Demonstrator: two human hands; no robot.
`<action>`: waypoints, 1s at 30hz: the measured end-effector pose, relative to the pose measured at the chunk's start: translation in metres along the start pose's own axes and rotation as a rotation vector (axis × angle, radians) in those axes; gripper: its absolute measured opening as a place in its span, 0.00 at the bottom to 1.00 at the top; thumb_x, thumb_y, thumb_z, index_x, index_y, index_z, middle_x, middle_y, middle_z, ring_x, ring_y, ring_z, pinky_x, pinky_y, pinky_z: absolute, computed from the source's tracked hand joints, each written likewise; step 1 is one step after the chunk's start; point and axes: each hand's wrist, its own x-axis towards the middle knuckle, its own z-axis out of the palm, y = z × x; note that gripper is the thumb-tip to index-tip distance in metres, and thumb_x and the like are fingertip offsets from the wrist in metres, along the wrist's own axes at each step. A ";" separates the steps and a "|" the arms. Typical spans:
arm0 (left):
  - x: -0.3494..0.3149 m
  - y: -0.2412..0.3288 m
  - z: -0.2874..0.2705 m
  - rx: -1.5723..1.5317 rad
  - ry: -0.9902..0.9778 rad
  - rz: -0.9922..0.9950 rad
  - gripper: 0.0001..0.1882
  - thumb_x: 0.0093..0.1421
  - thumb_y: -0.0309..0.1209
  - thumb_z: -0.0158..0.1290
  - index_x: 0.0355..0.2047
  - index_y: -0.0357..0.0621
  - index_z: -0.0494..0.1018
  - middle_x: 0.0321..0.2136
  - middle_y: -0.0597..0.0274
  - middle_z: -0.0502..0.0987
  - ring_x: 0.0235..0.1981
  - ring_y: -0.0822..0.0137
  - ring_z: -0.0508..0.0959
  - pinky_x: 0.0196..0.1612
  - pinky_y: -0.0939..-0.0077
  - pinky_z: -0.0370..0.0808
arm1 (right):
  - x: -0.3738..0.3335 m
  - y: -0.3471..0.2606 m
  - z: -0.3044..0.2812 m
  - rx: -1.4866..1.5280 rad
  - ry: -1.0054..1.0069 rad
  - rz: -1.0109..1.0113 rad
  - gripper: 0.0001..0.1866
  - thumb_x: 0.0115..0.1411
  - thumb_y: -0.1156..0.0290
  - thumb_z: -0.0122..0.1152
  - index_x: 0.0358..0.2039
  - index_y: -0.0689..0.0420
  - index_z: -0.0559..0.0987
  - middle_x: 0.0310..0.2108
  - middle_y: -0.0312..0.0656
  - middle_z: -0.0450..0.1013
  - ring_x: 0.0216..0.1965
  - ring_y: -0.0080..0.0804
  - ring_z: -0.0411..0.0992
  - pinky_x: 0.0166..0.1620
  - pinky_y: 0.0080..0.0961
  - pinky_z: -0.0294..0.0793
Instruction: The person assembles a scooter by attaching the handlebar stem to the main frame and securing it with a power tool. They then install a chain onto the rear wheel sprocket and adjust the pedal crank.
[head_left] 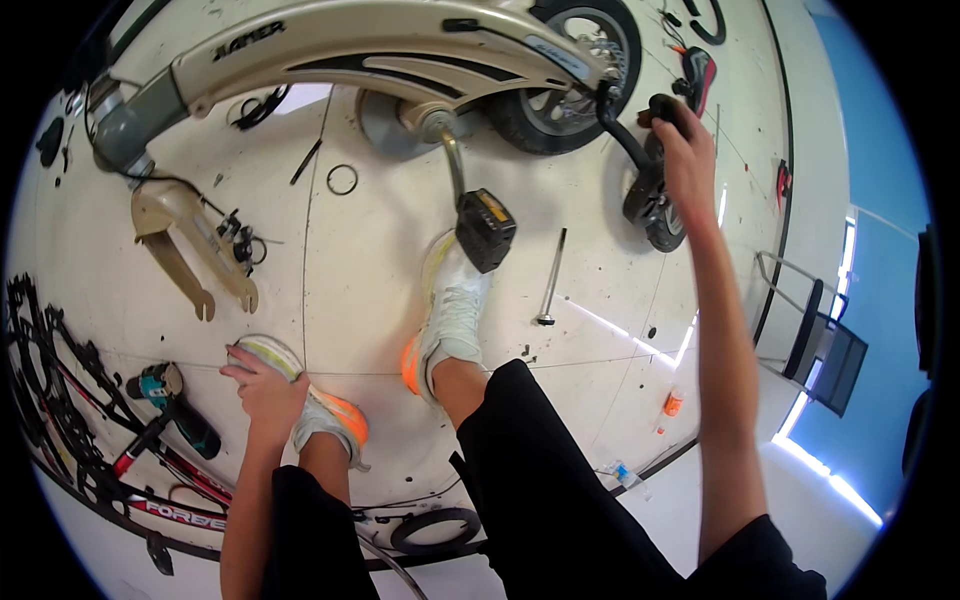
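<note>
A beige bicycle frame stretches across the top, its bare fork pointing down at the left without a wheel. My right hand reaches to the far right with its fingers curled round a black rounded part, whose kind I cannot make out. Just below that hand is a small training wheel on a black bracket beside the rear wheel. My left hand holds nothing; its fingers are apart over my left shoe. A black pedal hangs above my right shoe.
A teal cordless drill lies left, next to a red and black bicycle frame. On the floor are a long metal rod, a black ring and an orange bottle. A chair stands at the right.
</note>
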 end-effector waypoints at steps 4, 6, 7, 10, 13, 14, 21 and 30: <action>0.004 0.004 0.003 0.065 -0.003 0.014 0.66 0.45 0.45 0.63 0.61 0.24 0.23 0.53 0.07 0.42 0.40 0.25 0.71 0.47 0.56 0.72 | 0.061 0.061 -0.017 -0.388 -0.298 -0.105 0.16 0.58 0.73 0.53 0.47 0.64 0.74 0.40 0.45 0.76 0.42 0.33 0.74 0.47 0.27 0.69; 0.002 0.000 0.003 0.056 0.018 0.016 0.66 0.45 0.46 0.63 0.61 0.23 0.24 0.53 0.08 0.42 0.39 0.26 0.72 0.45 0.57 0.73 | 0.070 0.063 -0.012 -0.528 -0.356 -0.117 0.15 0.57 0.74 0.53 0.44 0.65 0.73 0.38 0.52 0.76 0.40 0.44 0.74 0.45 0.30 0.70; 0.001 -0.001 0.004 0.052 0.029 0.019 0.66 0.45 0.46 0.63 0.61 0.22 0.24 0.53 0.08 0.42 0.38 0.27 0.72 0.45 0.57 0.74 | 0.074 0.065 -0.010 -0.600 -0.382 -0.123 0.14 0.57 0.74 0.53 0.43 0.65 0.73 0.37 0.55 0.75 0.39 0.49 0.74 0.44 0.32 0.70; 0.005 -0.010 0.015 0.096 0.080 0.043 0.65 0.45 0.48 0.63 0.61 0.23 0.27 0.56 0.14 0.42 0.36 0.38 0.74 0.41 0.64 0.76 | 0.068 0.072 0.001 -0.500 -0.350 -0.117 0.12 0.58 0.74 0.52 0.41 0.67 0.71 0.36 0.57 0.75 0.39 0.52 0.73 0.43 0.34 0.70; 0.004 -0.011 0.015 0.094 0.085 0.037 0.65 0.45 0.48 0.62 0.62 0.23 0.27 0.56 0.13 0.42 0.36 0.39 0.73 0.41 0.64 0.75 | 0.061 0.067 0.012 -0.524 -0.352 -0.101 0.11 0.59 0.73 0.52 0.40 0.66 0.70 0.33 0.58 0.74 0.38 0.55 0.73 0.41 0.37 0.70; 0.004 -0.009 0.013 0.098 0.071 0.024 0.65 0.45 0.48 0.62 0.61 0.23 0.27 0.56 0.13 0.42 0.36 0.39 0.73 0.41 0.64 0.75 | 0.061 0.065 0.014 -0.545 -0.357 -0.092 0.11 0.59 0.72 0.52 0.40 0.66 0.70 0.32 0.59 0.74 0.37 0.56 0.73 0.41 0.38 0.70; 0.006 -0.009 0.016 0.146 0.072 0.007 0.64 0.46 0.47 0.62 0.61 0.22 0.27 0.56 0.13 0.41 0.36 0.40 0.73 0.40 0.64 0.75 | 0.057 0.055 0.023 -0.784 -0.390 -0.131 0.15 0.61 0.66 0.52 0.40 0.67 0.68 0.28 0.63 0.73 0.34 0.63 0.70 0.37 0.48 0.68; 0.011 -0.003 0.008 0.231 -0.030 -0.024 0.64 0.46 0.51 0.60 0.61 0.20 0.28 0.55 0.14 0.43 0.31 0.43 0.76 0.33 0.67 0.77 | 0.064 0.063 0.025 -0.811 -0.346 -0.191 0.15 0.60 0.66 0.53 0.37 0.68 0.69 0.27 0.62 0.72 0.34 0.62 0.71 0.37 0.50 0.67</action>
